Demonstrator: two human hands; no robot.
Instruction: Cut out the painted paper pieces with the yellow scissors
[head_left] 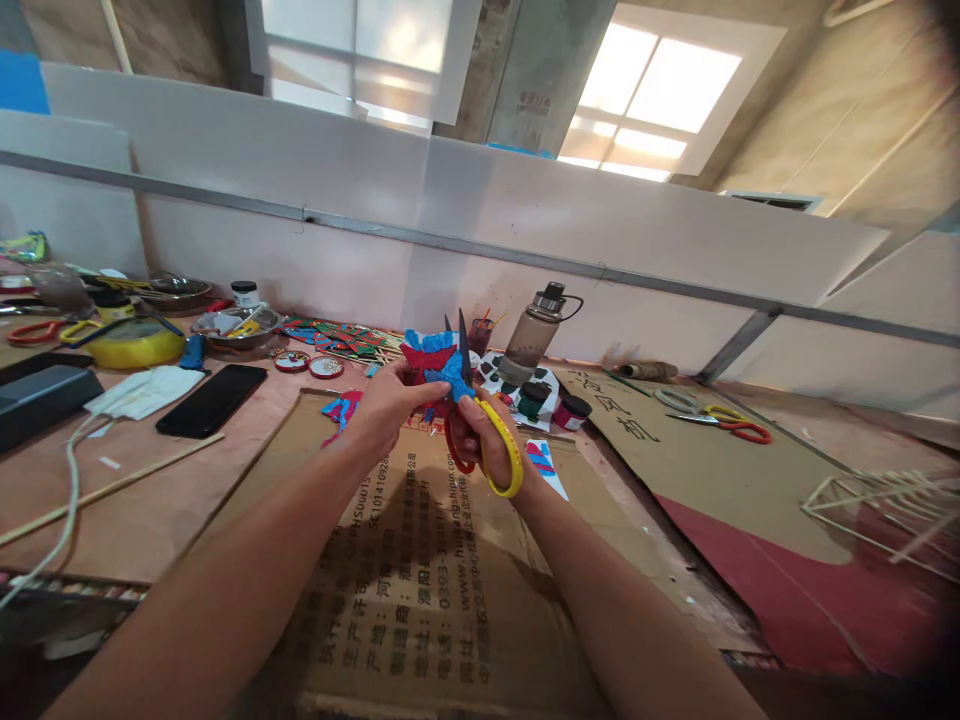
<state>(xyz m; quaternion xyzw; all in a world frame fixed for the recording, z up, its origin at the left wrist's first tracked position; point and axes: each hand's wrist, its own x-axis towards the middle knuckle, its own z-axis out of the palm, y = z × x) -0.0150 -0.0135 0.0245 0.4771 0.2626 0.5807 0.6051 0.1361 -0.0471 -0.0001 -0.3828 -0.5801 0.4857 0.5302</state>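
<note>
Above a printed cardboard sheet [420, 620], my left hand [390, 402] pinches a painted red and blue piece [431, 352]. My right hand [484, 428] is closed on scissors [508, 470] with one yellow and one red handle loop. Their dark blades point up and away, slightly apart, at the right side of the painted piece. Whether the piece lies between the blades is hard to tell. A white scrap with red and blue paint [546, 466] lies just right of my right hand, and another red and blue piece [343, 410] shows left of my left hand.
A bottle [531, 335] stands behind my hands, with paint jars [572, 411] near it. At the left are a black phone [212, 400], yellow tape [135, 342] and metal bowls [236, 325]. Other scissors [724, 421] and a stick frame [885, 505] lie at the right.
</note>
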